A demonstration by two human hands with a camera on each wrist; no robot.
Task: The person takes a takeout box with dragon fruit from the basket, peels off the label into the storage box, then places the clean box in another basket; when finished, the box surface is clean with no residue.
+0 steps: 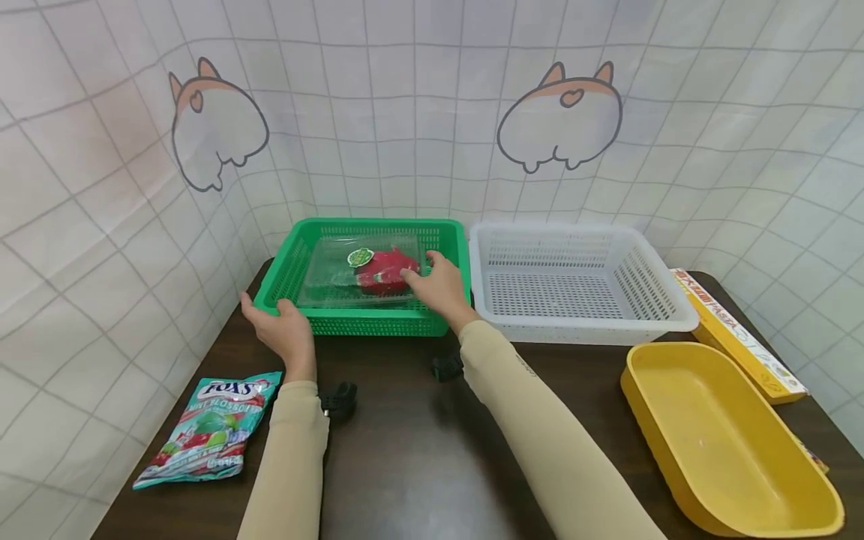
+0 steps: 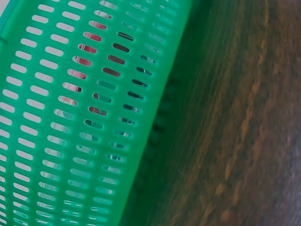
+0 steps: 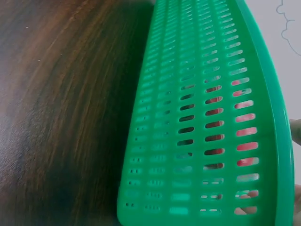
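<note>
A clear plastic box with a red dragon fruit and a round green label lies inside the green basket. My right hand reaches over the basket's right front, thumb and forefinger spread apart at the box's right end. I cannot tell whether they touch it. At the basket's front left corner is my left hand, fingers spread and holding nothing; contact with the rim is unclear. The left wrist view shows the basket's slotted side. In the right wrist view, fingertips show beyond the basket rim.
A white basket stands right of the green one. Farther right are a yellow pasta box and a yellow tub. A teal Fox's candy bag lies at front left on the dark table. Grid-patterned cloth walls the table.
</note>
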